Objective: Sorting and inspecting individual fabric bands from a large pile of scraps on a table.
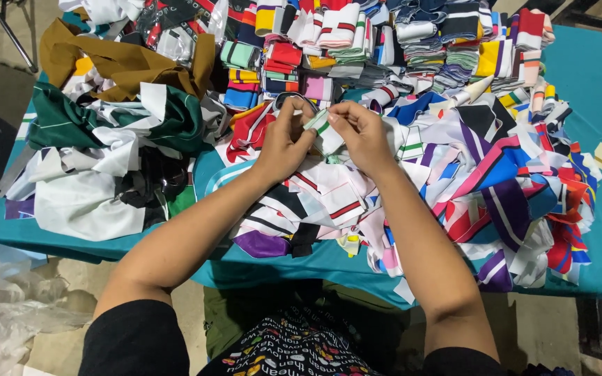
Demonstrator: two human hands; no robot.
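A: Above the table (pixel 593 83), how many hands on fabric?
B: Two. Left hand (pixel 283 143) and right hand (pixel 364 136), fingers pinching one small white strip (pixel 325 134), green-and-red striped, held over the scrap pile (pixel 496 188).

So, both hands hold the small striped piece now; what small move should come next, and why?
Probably lay the striped piece on the folded stacks behind: both the left hand and the right hand pinch it folded above the loose scraps.
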